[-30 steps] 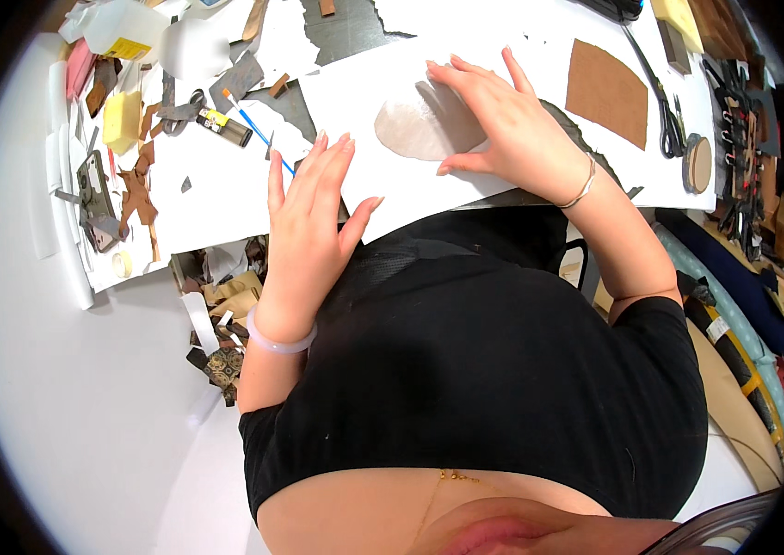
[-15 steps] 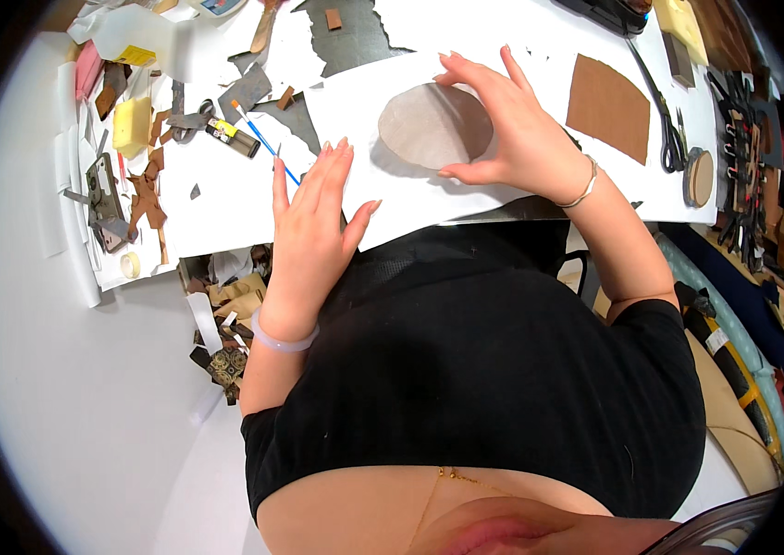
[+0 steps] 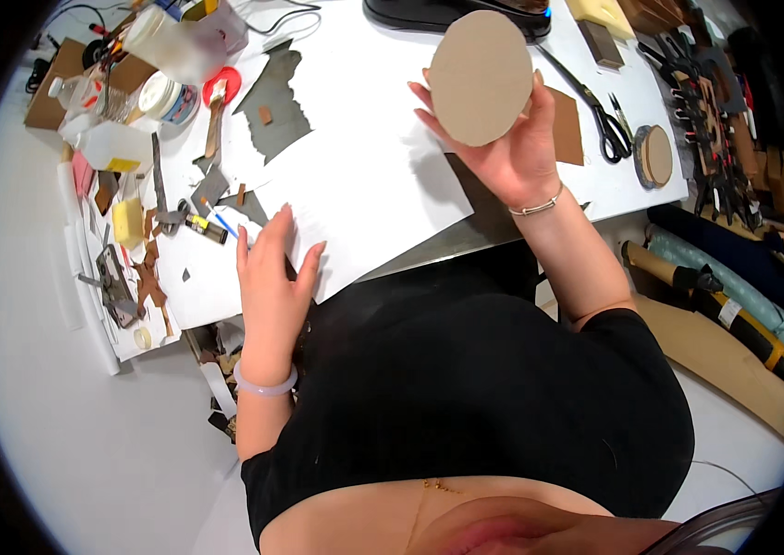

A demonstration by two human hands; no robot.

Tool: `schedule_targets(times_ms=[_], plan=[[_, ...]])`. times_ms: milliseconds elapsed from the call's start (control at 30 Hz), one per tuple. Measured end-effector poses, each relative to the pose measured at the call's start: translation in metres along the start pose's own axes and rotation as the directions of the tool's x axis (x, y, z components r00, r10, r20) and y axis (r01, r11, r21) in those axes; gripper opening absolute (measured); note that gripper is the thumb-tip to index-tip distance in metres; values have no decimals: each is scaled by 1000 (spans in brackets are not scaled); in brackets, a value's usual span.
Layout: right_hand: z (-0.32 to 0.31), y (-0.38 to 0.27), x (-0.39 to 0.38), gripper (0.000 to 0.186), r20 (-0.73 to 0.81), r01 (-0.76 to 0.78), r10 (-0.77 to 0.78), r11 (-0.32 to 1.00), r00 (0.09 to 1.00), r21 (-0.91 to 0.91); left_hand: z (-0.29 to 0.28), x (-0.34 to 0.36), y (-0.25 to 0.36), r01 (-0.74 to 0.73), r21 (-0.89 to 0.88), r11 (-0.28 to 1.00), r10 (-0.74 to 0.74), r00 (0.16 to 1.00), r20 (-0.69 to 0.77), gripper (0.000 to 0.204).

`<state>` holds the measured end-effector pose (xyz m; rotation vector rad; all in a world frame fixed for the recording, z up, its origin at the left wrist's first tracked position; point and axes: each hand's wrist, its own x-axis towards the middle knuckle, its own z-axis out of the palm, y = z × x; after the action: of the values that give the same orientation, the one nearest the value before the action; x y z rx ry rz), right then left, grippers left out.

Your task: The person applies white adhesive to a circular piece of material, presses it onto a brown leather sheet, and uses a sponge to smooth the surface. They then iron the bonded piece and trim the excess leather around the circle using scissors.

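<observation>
My right hand (image 3: 507, 153) holds up an oval beige disc (image 3: 481, 79) by its edges, thumb on one side and fingers on the other. The disc is raised above the table, its flat face toward me. My left hand (image 3: 273, 268) lies with fingers apart on the near left corner of a white paper sheet (image 3: 392, 199) and grips nothing. Beside its fingertips is a thin blue-handled brush (image 3: 219, 218). A brown rectangular piece (image 3: 568, 129), which looks like leather, lies behind my right hand, partly hidden by it.
Black scissors (image 3: 609, 139) and a round tan piece (image 3: 655, 155) lie at the right. A black device (image 3: 401, 14) stands at the back. White tubs (image 3: 168, 97), a wide brush (image 3: 216, 111), a yellow sponge (image 3: 128, 222) and leather scraps (image 3: 148, 277) crowd the left side.
My right hand has lifted the oval disc off the paper and turned its plain face upward. The view has shifted, showing more of the table's back. My left hand stays on the paper.
</observation>
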<state>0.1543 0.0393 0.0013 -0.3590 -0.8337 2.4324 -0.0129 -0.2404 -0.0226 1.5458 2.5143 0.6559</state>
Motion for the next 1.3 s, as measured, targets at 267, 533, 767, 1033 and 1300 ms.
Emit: schedule_targets(times_ms=[267,533,767,1033,1300], plan=[[-11,18,-33,83,182,-47,102,958,978,-283,9,70,101,5,-739,673,-48,998,-37,101],[-35,-9,-54,95,244,114,-15,911,970,-396,41,93,129,27,-893,449,140,985,100,107],[-64,-15,-61,98,270,171,-89,939,959,-298,51,103,159,84,-923,375,152,977,151,107],[-93,-54,-83,79,91,374,-384,776,919,-508,71,138,180,-134,-778,614,195,981,-14,108],[-170,-120,-103,48,-375,503,-751,648,543,-572,90,207,221,-496,-182,849,525,829,192,103]])
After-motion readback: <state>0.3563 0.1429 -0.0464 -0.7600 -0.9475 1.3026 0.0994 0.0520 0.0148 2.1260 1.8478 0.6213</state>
